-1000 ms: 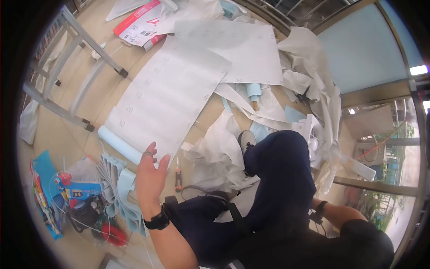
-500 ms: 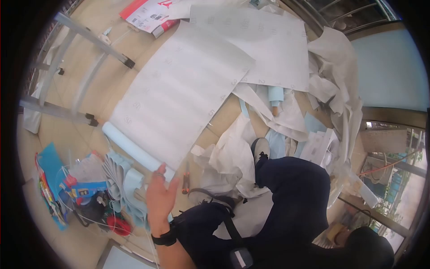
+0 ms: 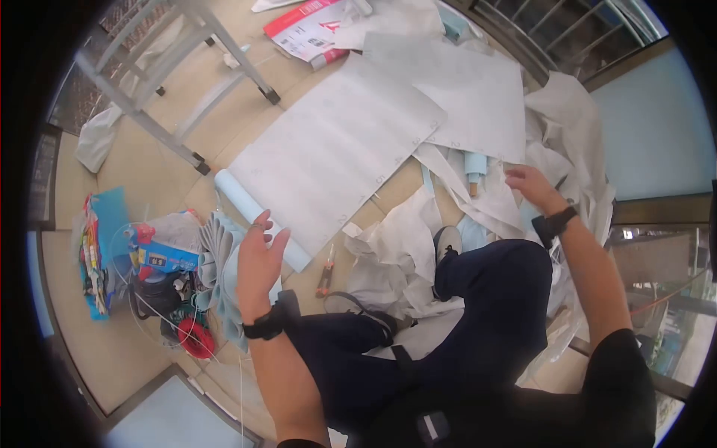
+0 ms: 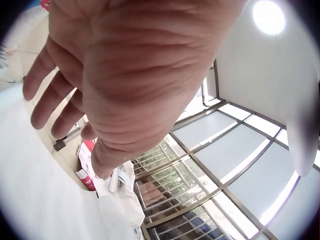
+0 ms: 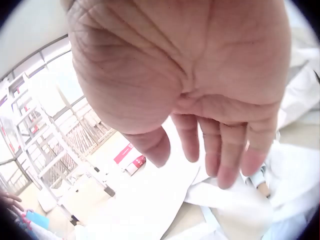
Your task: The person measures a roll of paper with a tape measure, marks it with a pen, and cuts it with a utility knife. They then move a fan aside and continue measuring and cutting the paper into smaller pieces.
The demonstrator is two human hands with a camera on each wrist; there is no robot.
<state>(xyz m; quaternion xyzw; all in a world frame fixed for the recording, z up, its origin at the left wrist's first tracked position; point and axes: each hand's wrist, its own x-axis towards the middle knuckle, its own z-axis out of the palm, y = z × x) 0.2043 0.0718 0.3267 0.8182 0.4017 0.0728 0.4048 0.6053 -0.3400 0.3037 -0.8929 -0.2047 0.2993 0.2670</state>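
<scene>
My left hand (image 3: 259,261) is over the near end of a light blue roll (image 3: 246,198), fingers relaxed and nothing in the grasp. From that roll a white sheet (image 3: 328,149) printed with numbers lies unrolled on the floor. In the left wrist view the left hand (image 4: 125,75) shows its palm, the fingers loosely spread. Over crumpled white paper on the right, my right hand (image 3: 534,187) is held out. Its fingers hang loosely and hold nothing, as the right hand (image 5: 200,95) in the right wrist view shows. A smaller blue roll (image 3: 476,168) lies close to it.
An aluminium ladder (image 3: 216,52) stands at the upper left. A tool with an orange-and-black handle (image 3: 324,282) lies near my foot. Bags, a red ring-shaped object (image 3: 196,339) and folded blue sheeting (image 3: 216,254) are at left. A second white sheet (image 3: 478,97) overlaps the first.
My right arm has come forward from my side, bringing the right hand into view over the paper. The left hand stays by the roll's near end while the head view shifts.
</scene>
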